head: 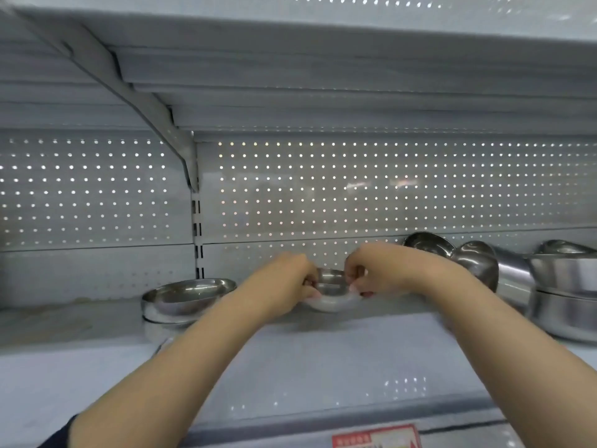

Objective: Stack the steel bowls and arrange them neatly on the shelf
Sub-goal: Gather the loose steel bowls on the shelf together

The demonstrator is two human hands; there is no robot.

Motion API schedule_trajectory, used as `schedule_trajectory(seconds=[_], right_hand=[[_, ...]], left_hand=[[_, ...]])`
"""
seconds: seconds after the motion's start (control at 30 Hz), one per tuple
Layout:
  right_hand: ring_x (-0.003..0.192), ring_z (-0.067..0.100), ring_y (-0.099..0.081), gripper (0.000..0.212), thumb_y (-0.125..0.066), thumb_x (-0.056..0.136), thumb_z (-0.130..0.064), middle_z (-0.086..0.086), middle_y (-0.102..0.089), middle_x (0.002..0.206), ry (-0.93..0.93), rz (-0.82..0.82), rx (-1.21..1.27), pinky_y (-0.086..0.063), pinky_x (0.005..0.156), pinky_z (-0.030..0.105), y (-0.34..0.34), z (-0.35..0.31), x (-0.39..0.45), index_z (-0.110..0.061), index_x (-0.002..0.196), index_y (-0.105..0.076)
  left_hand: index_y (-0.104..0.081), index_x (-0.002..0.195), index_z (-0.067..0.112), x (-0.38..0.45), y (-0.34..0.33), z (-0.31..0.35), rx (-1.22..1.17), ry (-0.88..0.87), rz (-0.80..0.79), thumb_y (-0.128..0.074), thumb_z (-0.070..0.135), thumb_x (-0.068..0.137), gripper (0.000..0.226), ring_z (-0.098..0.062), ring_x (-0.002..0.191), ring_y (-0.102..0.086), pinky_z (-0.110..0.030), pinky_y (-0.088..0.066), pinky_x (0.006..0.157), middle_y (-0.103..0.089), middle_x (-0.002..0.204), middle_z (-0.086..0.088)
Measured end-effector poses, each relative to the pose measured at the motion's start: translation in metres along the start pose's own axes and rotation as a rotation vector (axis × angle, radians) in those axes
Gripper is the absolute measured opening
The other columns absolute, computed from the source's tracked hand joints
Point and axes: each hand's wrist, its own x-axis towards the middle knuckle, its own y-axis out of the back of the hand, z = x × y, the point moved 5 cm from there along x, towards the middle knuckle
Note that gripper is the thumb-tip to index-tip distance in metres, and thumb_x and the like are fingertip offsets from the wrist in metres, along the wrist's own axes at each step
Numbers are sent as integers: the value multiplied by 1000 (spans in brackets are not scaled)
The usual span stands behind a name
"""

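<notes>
A small steel bowl (331,291) sits between my hands at the middle of the grey shelf (323,350). My left hand (287,279) grips its left rim and my right hand (371,273) pinches its right rim. It is blurred, and I cannot tell whether it touches the shelf. To the left a wider steel bowl (189,299) rests on the shelf. Two steel bowls (452,250) stand tilted against the back panel behind my right forearm.
A stack of large steel bowls (568,292) fills the shelf's right end. A perforated back panel (323,195) closes the rear, and an upper shelf (323,76) hangs overhead on a slanted bracket (181,147). A red label (376,438) sits on the front edge.
</notes>
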Motion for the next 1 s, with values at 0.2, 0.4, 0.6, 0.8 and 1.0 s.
schedule_trajectory(seconds=[0.2, 0.4, 0.6, 0.8, 1.0], right_hand=[[79, 18, -53, 2, -56, 92, -16, 1, -60, 84, 118, 20, 130, -37, 65, 27, -13, -51, -13, -16, 91, -58], [78, 21, -49, 7, -53, 93, -15, -2, -51, 80, 81, 4, 147, -33, 56, 24, -23, -70, -21, -17, 86, -52], [80, 23, -49, 8, -51, 93, -14, 1, -51, 88, 69, 17, 100, -31, 56, 23, -29, -80, -29, -17, 86, -52], [80, 24, -49, 8, -48, 94, -14, 5, -51, 94, 82, 71, 96, -35, 59, 29, -36, -79, -38, -17, 87, -48], [99, 24, -58, 18, -56, 92, -20, 3, -61, 112, 149, 130, 183, -48, 82, 36, -17, -60, -59, -18, 110, -60]], left_hand=[[-60, 76, 17, -57, 16, -26, 12, 26, 51, -63, 20, 84, 9, -20, 70, -50, -24, -32, 54, -54, 68, 0], [-67, 90, 16, -75, 11, -36, -5, 38, 26, -67, 20, 83, 8, -17, 74, -52, -23, -35, 63, -57, 78, 3], [-56, 72, 25, -83, 6, -38, -3, 23, 37, -66, 16, 82, 16, -14, 69, -48, -22, -32, 62, -46, 62, 11], [-49, 66, 31, -90, 5, -30, 7, 21, 39, -63, 19, 84, 26, -11, 68, -49, -15, -31, 54, -47, 61, 14], [-63, 112, 27, -91, 23, -8, 27, 116, 132, -65, 30, 84, 28, -16, 96, -59, -23, -40, 71, -66, 105, 5]])
